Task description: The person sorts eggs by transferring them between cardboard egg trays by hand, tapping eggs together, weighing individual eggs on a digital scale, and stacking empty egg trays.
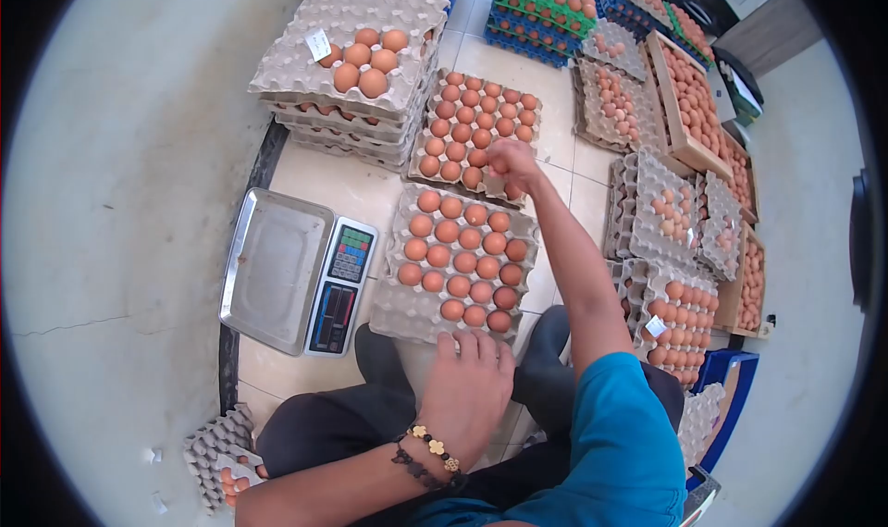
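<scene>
A grey cardboard tray (393, 310) of brown eggs lies on the floor in front of my knees, with bare cups along its lower left. My left hand (469, 379), with a beaded bracelet at the wrist, rests near that tray's front edge, its fingers apart and nothing in them. Beyond it is a second tray (416, 177) filled with brown eggs. My right hand (511, 163) reaches over this tray's right front corner, fingers curled down and partly hidden; whether they hold an egg is unclear.
A digital scale (277, 268) stands at the left. Behind it rises a stack of trays (342, 74) topped with several eggs. Along the right are more egg trays (680, 314) and wooden crates (689, 92). Green and blue trays (532, 27) stand at the back.
</scene>
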The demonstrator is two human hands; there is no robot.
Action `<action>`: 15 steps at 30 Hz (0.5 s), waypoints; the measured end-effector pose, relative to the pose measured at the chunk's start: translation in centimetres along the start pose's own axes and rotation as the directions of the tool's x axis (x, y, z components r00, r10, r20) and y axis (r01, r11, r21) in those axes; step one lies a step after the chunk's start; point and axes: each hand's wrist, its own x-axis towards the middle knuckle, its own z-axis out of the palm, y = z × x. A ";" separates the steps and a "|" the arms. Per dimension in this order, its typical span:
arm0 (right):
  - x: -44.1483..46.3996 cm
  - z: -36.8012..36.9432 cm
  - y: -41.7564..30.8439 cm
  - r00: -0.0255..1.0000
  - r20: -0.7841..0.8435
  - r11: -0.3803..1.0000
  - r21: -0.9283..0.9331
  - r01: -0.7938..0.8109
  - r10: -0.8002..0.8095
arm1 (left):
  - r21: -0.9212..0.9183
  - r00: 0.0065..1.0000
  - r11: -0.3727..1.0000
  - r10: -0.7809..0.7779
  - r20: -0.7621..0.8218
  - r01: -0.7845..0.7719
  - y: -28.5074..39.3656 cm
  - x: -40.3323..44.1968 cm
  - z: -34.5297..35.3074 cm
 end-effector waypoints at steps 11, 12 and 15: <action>-0.6 10.1 -1.5 0.962 0.110 0.126 -0.981 0.145 -0.250 | 0.014 0.997 0.998 -0.067 0.044 0.066 -0.1 0.3 -0.1; -1.2 9.7 -2.5 0.966 0.137 0.150 -0.974 0.172 -0.218 | 0.032 0.997 0.997 -0.073 0.036 0.072 -0.2 0.2 0.0; 0.5 5.9 -1.0 0.978 0.113 0.564 -0.803 0.193 -0.174 | 0.066 0.995 0.995 -0.076 0.071 0.071 0.2 0.1 0.7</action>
